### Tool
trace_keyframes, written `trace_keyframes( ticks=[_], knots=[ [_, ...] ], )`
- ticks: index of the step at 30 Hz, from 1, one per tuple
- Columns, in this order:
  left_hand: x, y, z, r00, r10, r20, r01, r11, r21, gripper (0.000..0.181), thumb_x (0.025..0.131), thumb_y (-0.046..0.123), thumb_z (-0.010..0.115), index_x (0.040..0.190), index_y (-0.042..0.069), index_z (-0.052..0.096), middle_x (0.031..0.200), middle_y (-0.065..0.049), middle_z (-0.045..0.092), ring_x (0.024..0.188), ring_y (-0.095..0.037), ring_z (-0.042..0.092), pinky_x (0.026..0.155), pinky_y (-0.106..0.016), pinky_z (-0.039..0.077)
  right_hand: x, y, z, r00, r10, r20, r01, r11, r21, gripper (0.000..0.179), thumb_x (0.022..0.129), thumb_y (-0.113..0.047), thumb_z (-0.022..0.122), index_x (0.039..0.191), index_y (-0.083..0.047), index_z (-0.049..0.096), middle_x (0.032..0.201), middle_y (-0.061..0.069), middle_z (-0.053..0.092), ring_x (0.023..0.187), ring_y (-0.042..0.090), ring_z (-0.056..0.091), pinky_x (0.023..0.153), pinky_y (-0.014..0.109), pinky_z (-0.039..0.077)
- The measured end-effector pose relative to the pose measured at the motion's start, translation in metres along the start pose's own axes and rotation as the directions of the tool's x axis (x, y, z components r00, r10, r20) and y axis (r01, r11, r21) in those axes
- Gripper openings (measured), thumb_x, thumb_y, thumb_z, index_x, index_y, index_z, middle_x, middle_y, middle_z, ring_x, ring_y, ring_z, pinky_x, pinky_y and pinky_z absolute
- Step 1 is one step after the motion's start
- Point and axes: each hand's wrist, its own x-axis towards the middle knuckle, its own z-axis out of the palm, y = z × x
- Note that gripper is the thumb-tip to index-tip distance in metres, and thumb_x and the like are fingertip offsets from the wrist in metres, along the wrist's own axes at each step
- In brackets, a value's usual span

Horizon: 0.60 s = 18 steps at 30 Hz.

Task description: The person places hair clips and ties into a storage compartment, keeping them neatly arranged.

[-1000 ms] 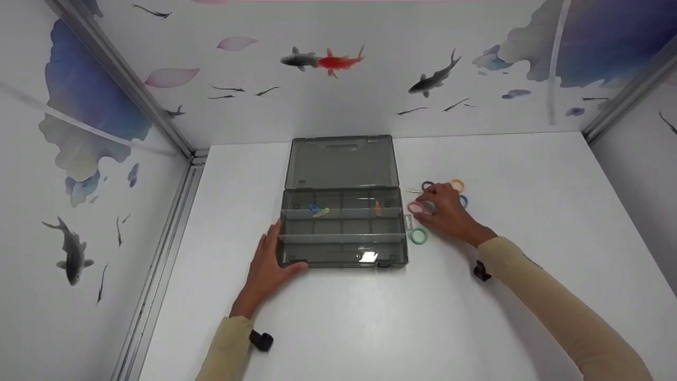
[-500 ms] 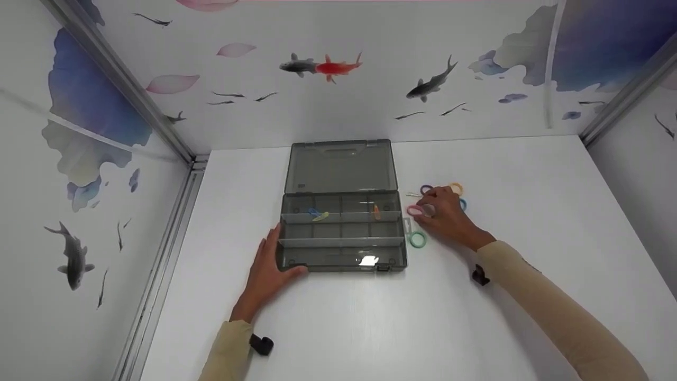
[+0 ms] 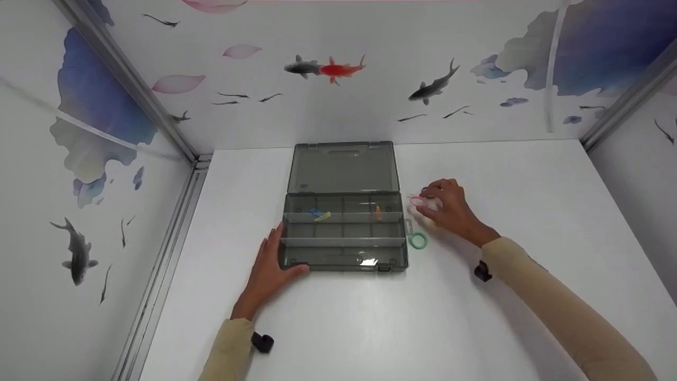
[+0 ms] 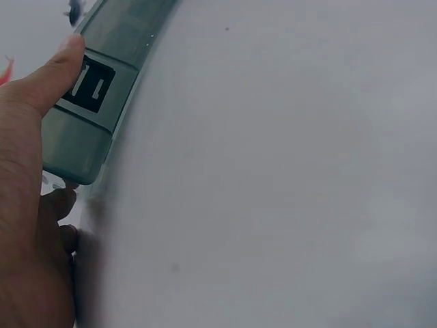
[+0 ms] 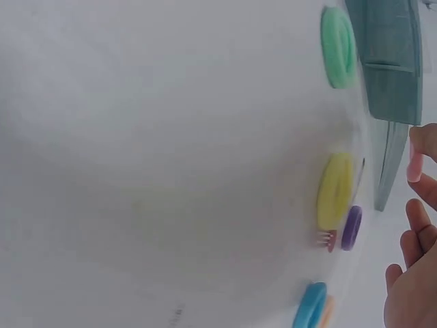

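A grey translucent compartment box [image 3: 344,255] lies open on the table, its lid folded back. My left hand [image 3: 267,278] rests at its front left corner, thumb along the front, straight fingers along the side. My right hand [image 3: 456,211] pinches a pink hair tie [image 5: 415,164] between thumb and finger, right of the box and above the table. Below the hand, a green hair tie [image 3: 418,241] lies beside the box. In the back row are a blue clip [image 3: 316,212], a yellow clip [image 3: 323,216] and an orange clip [image 3: 378,212].
In the right wrist view, a yellow hair tie [image 5: 334,191], a purple one [image 5: 351,227], a blue one [image 5: 311,305] and a small red toothed clip [image 5: 330,240] lie on the table. White panels with fish prints stand behind and at both sides.
My right hand has risen slightly from the table with the pink hair tie, which has moved a little away from me. The left hand and the box hold their place.
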Motion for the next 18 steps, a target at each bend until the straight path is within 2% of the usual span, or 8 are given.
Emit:
trace_keyframes(
  ticks=[8, 18],
  knots=[
    [0.0, 0.004, -0.001, 1.0, -0.003, 0.007, 0.003, 1.0, -0.014, 0.124, 0.086, 0.067, 0.088, 0.179, 0.038, 0.01, 0.185, -0.011, 0.009, 0.169, -0.048, 0.004, 0.126, -0.08, 0.015, 0.006, -0.018, -0.002, 0.999, 0.017, 0.031, -0.018, 1.0, 0.014, 0.024, 0.095, -0.014, 0.089, 0.112, 0.0, 0.08, 0.119, 0.021, 0.064, 0.117, 0.04, 0.051, 0.102, 0.06, 0.034],
    [0.001, 0.002, 0.001, 1.0, -0.002, 0.001, 0.002, 1.0, 0.012, 0.126, 0.086, 0.066, 0.089, 0.179, 0.035, 0.011, 0.185, -0.011, 0.011, 0.168, -0.048, 0.006, 0.127, -0.078, 0.017, 0.012, -0.035, 0.008, 0.996, -0.07, 0.063, 0.067, 0.996, 0.052, 0.02, 0.097, -0.013, 0.087, 0.113, -0.001, 0.081, 0.123, 0.021, 0.064, 0.118, 0.04, 0.05, 0.102, 0.06, 0.035]
  ],
)
